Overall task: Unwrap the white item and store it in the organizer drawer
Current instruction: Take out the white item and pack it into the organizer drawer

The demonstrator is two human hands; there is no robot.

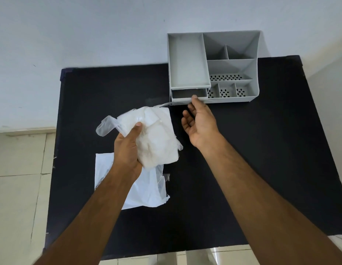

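A folded white item (pixel 156 138), partly in thin clear film, is held above the black table in my left hand (pixel 128 148). A loose strip of film (pixel 106 126) curls off its left side. The grey organizer (pixel 214 67) stands at the table's far edge. Its small drawer (pixel 189 94), at the lower left of the organizer, is pulled out a little. My right hand (pixel 199 121) is at the drawer front, one fingertip on the drawer's front edge and the other fingers spread.
A white plastic wrapper (pixel 147 190) lies flat on the black table (pixel 262 150) under my left forearm. The organizer has several open compartments, some with perforated floors. A pale wall rises behind the table, and tiled floor shows at the left and below.
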